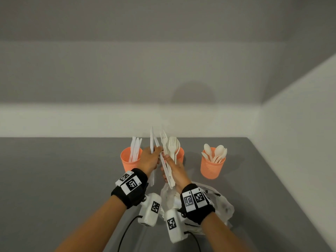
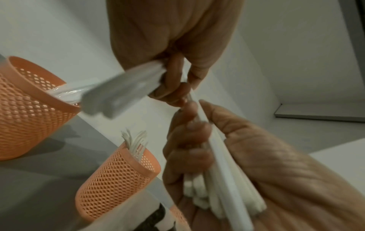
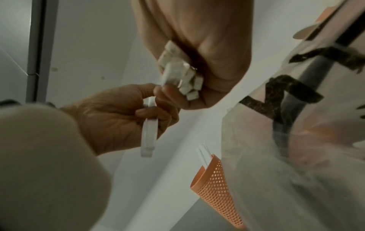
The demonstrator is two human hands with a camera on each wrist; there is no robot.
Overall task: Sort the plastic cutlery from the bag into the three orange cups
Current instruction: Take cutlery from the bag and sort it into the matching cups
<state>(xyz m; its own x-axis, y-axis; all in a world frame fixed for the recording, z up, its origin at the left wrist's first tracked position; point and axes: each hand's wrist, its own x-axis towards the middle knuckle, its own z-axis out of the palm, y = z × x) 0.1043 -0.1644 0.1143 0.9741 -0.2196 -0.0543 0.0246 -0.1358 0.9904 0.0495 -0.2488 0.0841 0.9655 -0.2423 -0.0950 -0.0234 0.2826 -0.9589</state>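
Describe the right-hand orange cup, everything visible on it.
The right orange cup is a round, plastic-looking holder that widens toward its rim, its wall pierced with small holes. It stands upright on the grey table, apart from the other cups. Cream spoons stand in it, bowls up. Neither hand touches it.

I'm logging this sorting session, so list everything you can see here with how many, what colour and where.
Orange cups: three, mesh-sided, in a row at the back of the table; left holds knives, middle forks, right spoons.
Knives in left hand: a few, white, raised near the left cup.
Mixed cutlery bundle: several forks and other pieces, cream-white, held upright in front of the middle cup.
Plastic bag: one, translucent white, on the table under the right wrist.
Table: one, grey.
Left hand: grips the knives.
Right hand: grips the bundle.
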